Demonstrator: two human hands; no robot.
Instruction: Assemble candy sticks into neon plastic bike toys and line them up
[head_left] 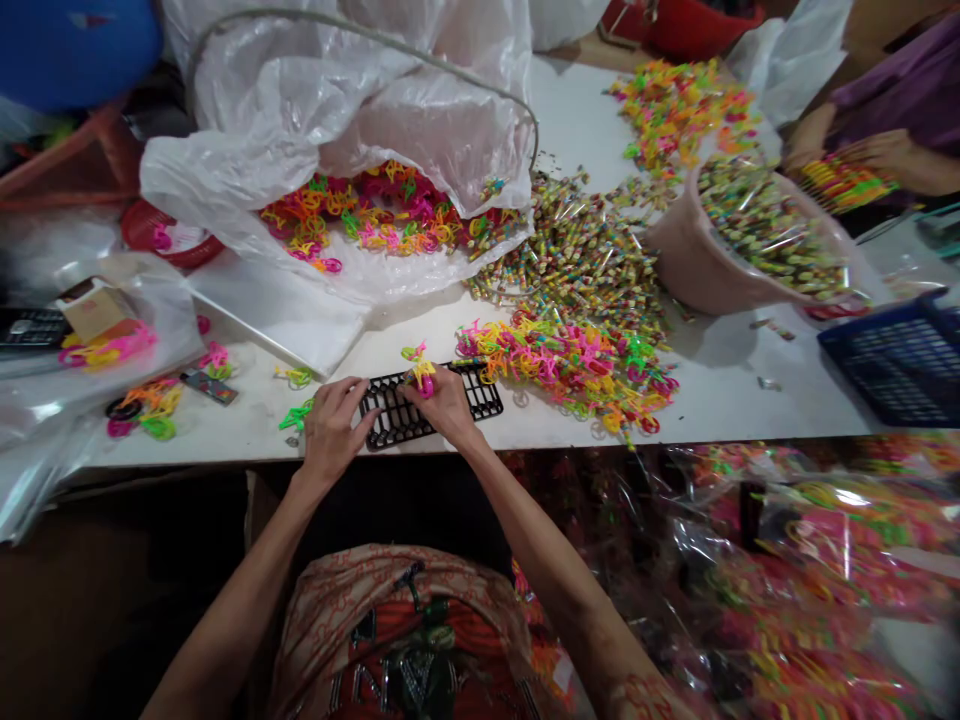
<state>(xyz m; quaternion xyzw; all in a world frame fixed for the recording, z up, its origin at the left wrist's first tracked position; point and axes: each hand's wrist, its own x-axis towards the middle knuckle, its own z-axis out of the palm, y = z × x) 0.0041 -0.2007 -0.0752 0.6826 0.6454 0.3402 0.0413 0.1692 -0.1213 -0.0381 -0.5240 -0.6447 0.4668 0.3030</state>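
Note:
A black slotted rack (397,425) lies near the front edge of the white table. My left hand (332,425) rests at its left end, fingers spread and nothing visible between them. Over the middle of the rack, my right hand (444,402) is closed on a small plastic toy (420,368) in pink, yellow and green. Right of the rack is a heap of bright plastic toys (585,375), with a pile of small wrapped tubes (577,250) behind it. Green pieces (296,414) lie just left of my left hand.
An open plastic bag (247,190) of colourful pieces stands behind the rack. A pink bucket (679,245) of wrapped tubes and a blue basket (892,365) are on the right. Another person's hands (885,150) hold toys at the far right. Filled bags (840,570) lie below the table.

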